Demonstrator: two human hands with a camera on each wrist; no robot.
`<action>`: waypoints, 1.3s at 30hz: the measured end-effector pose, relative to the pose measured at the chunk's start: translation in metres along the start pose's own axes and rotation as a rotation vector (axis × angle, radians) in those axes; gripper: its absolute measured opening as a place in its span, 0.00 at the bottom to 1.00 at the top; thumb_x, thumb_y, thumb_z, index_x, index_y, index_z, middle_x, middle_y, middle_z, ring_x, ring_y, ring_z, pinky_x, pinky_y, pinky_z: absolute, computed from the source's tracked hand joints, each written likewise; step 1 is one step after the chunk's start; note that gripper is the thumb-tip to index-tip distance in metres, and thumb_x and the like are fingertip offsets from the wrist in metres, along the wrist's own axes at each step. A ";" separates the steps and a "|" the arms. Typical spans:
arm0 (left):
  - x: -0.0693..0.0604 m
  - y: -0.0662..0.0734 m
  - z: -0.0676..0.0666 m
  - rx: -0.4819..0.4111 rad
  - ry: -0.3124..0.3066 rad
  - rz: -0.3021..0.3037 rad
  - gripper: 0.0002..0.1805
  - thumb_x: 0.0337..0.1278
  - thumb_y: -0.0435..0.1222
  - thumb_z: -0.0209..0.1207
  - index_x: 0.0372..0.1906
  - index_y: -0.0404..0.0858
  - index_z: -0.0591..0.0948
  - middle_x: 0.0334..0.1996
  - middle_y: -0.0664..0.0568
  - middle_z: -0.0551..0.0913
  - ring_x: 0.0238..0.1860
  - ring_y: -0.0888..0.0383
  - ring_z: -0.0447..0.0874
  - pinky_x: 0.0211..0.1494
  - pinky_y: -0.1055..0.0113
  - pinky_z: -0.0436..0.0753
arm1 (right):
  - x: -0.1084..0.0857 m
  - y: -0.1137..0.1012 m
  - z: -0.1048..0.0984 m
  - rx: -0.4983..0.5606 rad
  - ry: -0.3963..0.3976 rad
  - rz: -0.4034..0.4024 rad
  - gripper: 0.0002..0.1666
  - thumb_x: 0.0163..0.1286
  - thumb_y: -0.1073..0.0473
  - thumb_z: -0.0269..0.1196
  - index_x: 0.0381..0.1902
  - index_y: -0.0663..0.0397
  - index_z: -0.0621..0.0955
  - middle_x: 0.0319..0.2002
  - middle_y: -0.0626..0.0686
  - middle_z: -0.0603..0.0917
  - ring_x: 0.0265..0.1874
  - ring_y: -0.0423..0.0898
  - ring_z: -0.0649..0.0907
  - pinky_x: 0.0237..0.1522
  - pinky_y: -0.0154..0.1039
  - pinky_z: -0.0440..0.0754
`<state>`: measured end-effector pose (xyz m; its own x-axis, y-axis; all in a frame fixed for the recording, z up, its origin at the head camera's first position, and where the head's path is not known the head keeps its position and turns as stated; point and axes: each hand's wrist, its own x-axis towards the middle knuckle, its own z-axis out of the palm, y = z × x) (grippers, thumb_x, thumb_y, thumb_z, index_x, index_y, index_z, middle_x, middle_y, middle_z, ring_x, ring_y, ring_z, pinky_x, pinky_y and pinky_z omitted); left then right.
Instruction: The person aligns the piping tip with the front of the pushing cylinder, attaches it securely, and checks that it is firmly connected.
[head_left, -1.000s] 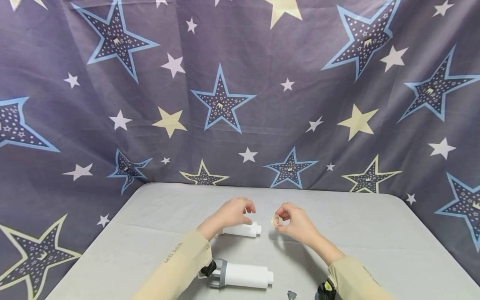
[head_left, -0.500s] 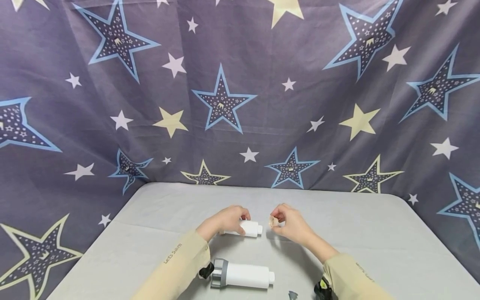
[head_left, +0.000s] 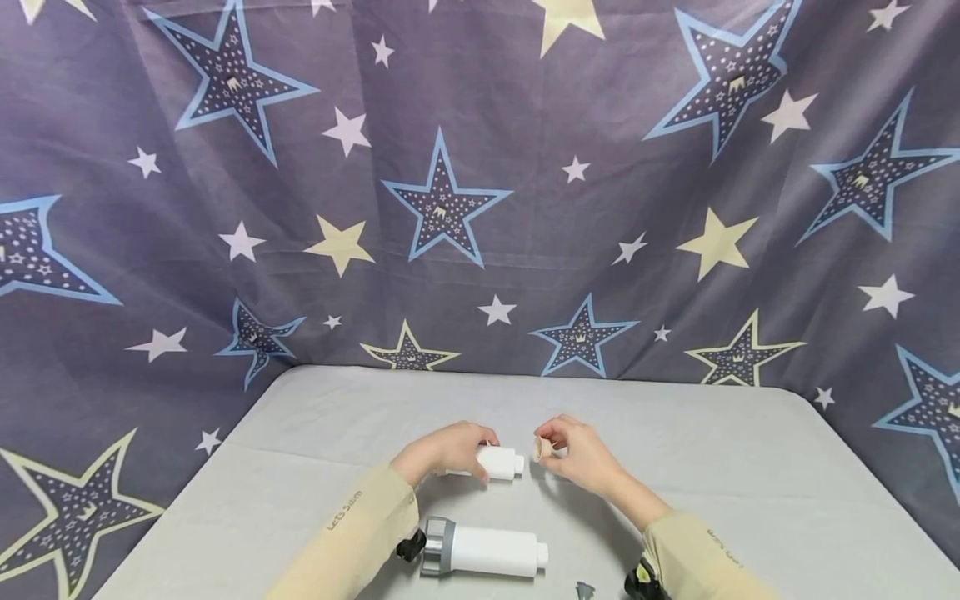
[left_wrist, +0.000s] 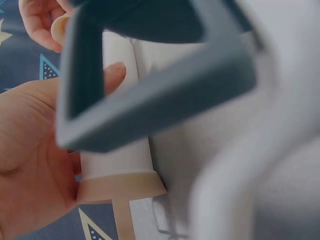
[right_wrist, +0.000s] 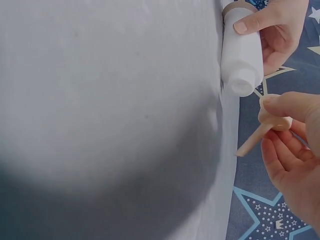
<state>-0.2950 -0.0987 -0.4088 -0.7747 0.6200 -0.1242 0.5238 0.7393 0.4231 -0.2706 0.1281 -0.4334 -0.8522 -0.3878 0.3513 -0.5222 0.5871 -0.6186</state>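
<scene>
My left hand [head_left: 442, 450] grips a white cylinder [head_left: 501, 463] with a narrow neck at its right end, thumb on the near side. In the left wrist view a beige collar [left_wrist: 122, 187] with a strip sticking out rings the cylinder's other end. Just to the right, my right hand [head_left: 588, 456] pinches a small beige cap-like piece [head_left: 543, 449] between thumb and fingers. A short flat tab extends from that beige piece [right_wrist: 274, 120] in the right wrist view. The piece and the cylinder's neck face each other, a small gap apart.
Nearer on the grey-covered table [head_left: 712, 467] lies a second white cylinder [head_left: 495, 552] with a grey ring and shiny end. A small dark grey piece [head_left: 585, 591] lies at the front edge of view. A star-patterned curtain [head_left: 480, 208] hangs behind. Blurred teal frame [left_wrist: 155, 110] blocks part of the left wrist view.
My left hand has come down onto the white cylinder and taken hold of it. My right hand has moved slightly left and lower with the beige piece, which has turned toward the neck.
</scene>
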 end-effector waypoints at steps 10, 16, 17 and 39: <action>0.002 -0.006 0.003 0.037 0.097 0.011 0.25 0.30 0.41 0.71 0.44 0.45 0.80 0.40 0.56 0.83 0.38 0.62 0.76 0.44 0.66 0.74 | 0.000 0.001 0.002 0.015 -0.003 0.011 0.21 0.46 0.66 0.68 0.41 0.58 0.79 0.38 0.50 0.81 0.33 0.45 0.81 0.40 0.40 0.79; 0.002 -0.003 -0.005 0.073 0.185 0.008 0.27 0.31 0.42 0.71 0.46 0.46 0.81 0.38 0.56 0.81 0.36 0.61 0.76 0.41 0.65 0.74 | 0.001 0.000 0.002 0.025 0.005 0.011 0.20 0.46 0.66 0.68 0.40 0.58 0.78 0.37 0.51 0.81 0.33 0.45 0.81 0.40 0.40 0.79; 0.002 -0.002 -0.007 0.088 0.198 0.009 0.27 0.31 0.42 0.71 0.46 0.46 0.81 0.38 0.57 0.81 0.36 0.61 0.76 0.40 0.65 0.74 | 0.001 0.000 0.001 0.025 0.007 0.015 0.20 0.46 0.66 0.68 0.40 0.58 0.78 0.37 0.51 0.81 0.33 0.45 0.81 0.40 0.40 0.79; 0.003 0.025 -0.019 0.253 0.247 0.037 0.27 0.29 0.45 0.71 0.45 0.53 0.82 0.36 0.59 0.79 0.35 0.59 0.77 0.34 0.66 0.74 | 0.001 -0.008 -0.006 0.033 0.042 0.044 0.19 0.47 0.66 0.68 0.41 0.56 0.79 0.38 0.49 0.80 0.36 0.43 0.80 0.41 0.37 0.79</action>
<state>-0.2905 -0.0830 -0.3817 -0.7997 0.5880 0.1214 0.6002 0.7784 0.1840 -0.2672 0.1272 -0.4241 -0.8752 -0.3315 0.3522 -0.4835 0.5791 -0.6564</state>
